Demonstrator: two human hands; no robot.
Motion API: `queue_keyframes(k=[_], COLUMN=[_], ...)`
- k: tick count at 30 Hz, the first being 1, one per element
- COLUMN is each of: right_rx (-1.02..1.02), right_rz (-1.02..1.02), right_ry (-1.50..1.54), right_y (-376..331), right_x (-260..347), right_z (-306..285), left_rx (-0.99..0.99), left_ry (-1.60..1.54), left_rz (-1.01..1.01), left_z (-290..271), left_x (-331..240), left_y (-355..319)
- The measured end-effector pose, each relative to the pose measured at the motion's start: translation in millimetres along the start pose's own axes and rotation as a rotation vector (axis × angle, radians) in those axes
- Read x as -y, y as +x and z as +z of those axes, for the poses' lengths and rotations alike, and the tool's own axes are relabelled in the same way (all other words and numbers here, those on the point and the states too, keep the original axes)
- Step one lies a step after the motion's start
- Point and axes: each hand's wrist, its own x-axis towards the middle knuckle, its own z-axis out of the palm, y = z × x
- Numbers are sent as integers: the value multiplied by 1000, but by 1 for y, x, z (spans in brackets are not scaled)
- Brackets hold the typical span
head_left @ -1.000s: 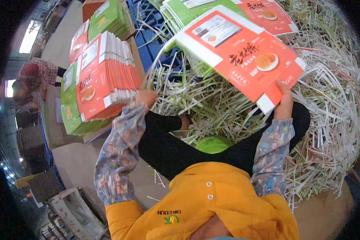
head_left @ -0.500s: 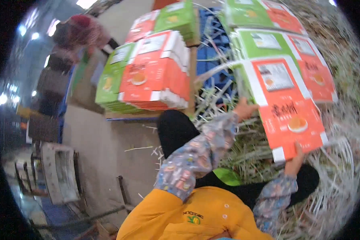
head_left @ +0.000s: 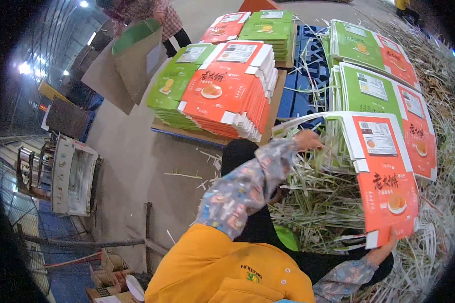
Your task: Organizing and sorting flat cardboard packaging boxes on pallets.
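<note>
I hold a flat, unfolded red and green carton sheet (head_left: 384, 171) between both hands, above a heap of paper trimmings. My left hand (head_left: 308, 140) grips its upper left edge. My right hand (head_left: 381, 250) grips its lower edge near the corner. More flat sheets of the same kind (head_left: 379, 86) lie stacked behind it on the trimmings. Both forearms wear patterned sleeve covers over an orange top.
Stacks of red and green flat cartons (head_left: 222, 91) rest on a board on a blue pallet (head_left: 301, 76) at upper centre. White and green paper strips (head_left: 318, 202) cover the right side. Another person (head_left: 151, 15) holds a large cardboard sheet at upper left. Metal racks (head_left: 60, 171) stand left.
The view has swung left, and the held carton sheet has shifted to the right side of the picture. The stacked cartons and the other person now sit nearer the middle.
</note>
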Motion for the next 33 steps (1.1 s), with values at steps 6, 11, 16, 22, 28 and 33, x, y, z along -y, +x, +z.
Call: queue_keyframes(k=[6, 11, 16, 22, 28, 33], right_rx=[18, -69, -43, -18, 9, -50], right_rz=[-48, -112, -70, -22, -38, -43], right_ry=[-68, -13, 40, 40, -8, -89], right_y=[-10, -17, -16, -28, -34, -35], right_x=[-6, 2, 2, 11, 20, 31], right_z=[32, 40, 33, 33, 38, 16], left_rx=[182, -626, -543, -572, -302, -438], left_ry=[860, 618, 293, 827, 598, 920], left_rz=[-359, 81, 134, -166, -173, 338], left_z=[-94, -26, 15, 24, 1, -30], left_x=[86, -85, -98, -59, -13, -6], left_y=[-30, -13, 14, 47, 73, 98])
